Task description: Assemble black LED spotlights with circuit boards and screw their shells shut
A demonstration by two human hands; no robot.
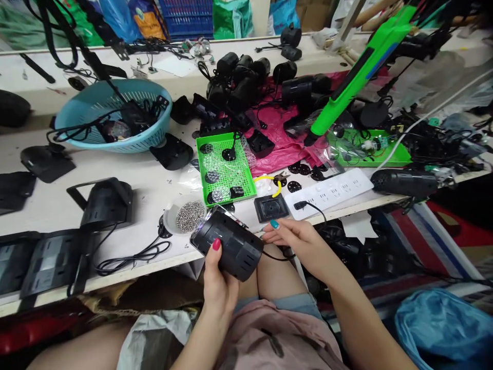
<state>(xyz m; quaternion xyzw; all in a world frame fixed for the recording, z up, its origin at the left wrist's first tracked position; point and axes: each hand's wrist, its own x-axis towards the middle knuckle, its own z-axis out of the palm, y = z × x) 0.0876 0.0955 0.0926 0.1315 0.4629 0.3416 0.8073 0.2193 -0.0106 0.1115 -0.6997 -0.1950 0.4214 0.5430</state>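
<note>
My left hand point(220, 288) is closed around a black cylindrical lamp housing point(236, 246), thumb on top, held tilted over my lap at the table's front edge. A clear rim shows at its far left end, and a black cable point(279, 258) runs from its right end. Beside that right end is my right hand point(302, 244), its fingers stretched out and the thumb raised; whether the fingertips touch the housing I cannot tell. Just beyond the housing stand a bowl of small metal screws point(190, 216) and a black square part point(271, 208).
Behind lie a green perforated tray point(249, 177), yellow-handled pliers point(278, 188) and a white power strip point(333, 194). A bright green power screwdriver point(356, 79) hangs at the right. On the left are a blue basket point(154, 136) and more black lamps point(110, 203).
</note>
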